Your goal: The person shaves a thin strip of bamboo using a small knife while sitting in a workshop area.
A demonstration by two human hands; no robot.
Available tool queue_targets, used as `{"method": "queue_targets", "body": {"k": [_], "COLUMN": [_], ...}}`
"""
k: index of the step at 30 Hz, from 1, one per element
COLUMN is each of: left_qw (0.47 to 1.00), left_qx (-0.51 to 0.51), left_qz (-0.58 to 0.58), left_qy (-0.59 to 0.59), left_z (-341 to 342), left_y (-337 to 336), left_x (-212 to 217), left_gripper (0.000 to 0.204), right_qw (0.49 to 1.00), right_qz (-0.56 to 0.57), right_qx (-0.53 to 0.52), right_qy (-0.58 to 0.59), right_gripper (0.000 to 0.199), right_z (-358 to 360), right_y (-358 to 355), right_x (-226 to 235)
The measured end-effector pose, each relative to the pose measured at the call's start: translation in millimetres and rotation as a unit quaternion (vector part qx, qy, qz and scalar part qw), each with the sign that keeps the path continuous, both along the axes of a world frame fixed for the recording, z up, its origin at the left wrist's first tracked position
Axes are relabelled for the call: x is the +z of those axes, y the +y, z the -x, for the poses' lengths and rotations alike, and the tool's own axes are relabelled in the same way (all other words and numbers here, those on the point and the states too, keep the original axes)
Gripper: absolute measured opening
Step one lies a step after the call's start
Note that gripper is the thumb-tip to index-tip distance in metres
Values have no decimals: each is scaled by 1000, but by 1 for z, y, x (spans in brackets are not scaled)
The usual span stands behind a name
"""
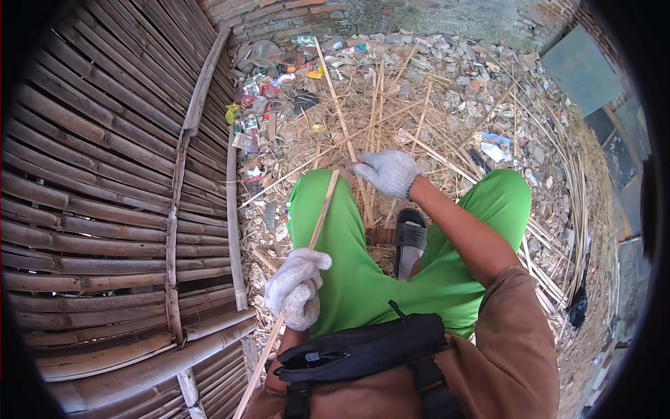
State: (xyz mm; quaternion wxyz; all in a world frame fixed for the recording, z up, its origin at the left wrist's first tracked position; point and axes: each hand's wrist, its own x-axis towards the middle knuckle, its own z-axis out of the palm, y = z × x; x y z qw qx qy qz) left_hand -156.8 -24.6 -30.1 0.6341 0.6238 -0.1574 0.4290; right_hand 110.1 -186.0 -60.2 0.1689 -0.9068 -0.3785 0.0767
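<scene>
My left hand (296,288), in a whitish knit glove, is closed around a long thin bamboo strip (323,215). The strip runs slantwise from beside my right hand, over my left knee and down past the lower edge. My right hand (389,173), gloved too, is closed beyond the strip's far end. A small, flat, dark blade-like piece (345,163) juts left from its fingertips; most of it is hidden by the glove. Another bamboo strip (333,98) stretches away from there toward the wall.
A bamboo slat wall (105,181) stands close on my left. Ahead, a brick wall (419,19) rises behind rubble and litter (269,91). Loose bamboo strips and shavings (398,115) cover the ground. My green-clad legs are bent, and a black bag (363,347) rests at my waist.
</scene>
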Motion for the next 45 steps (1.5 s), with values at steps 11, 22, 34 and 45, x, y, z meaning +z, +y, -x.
{"method": "queue_targets", "body": {"k": [11,22,34,45], "left_qw": [1000,995,992,998], "left_qx": [6,26,63,-6], "left_qz": [6,5,-46,-11], "left_qy": [28,94,102,66], "left_z": [-13,-7,-5,-5], "left_y": [6,-3,-4,5], "left_x": [-13,1,17,6], "left_gripper": [36,36,39,34], "right_qw": [993,995,997,978], "right_qz": [-90,-48,-58,-126], "right_qx": [75,87,59,-93], "right_qy": [0,3,-2,137], "right_gripper": [45,51,55,68], "right_z": [56,51,24,-21], "right_y": [6,11,19,9], "right_x": [28,40,19,-30]}}
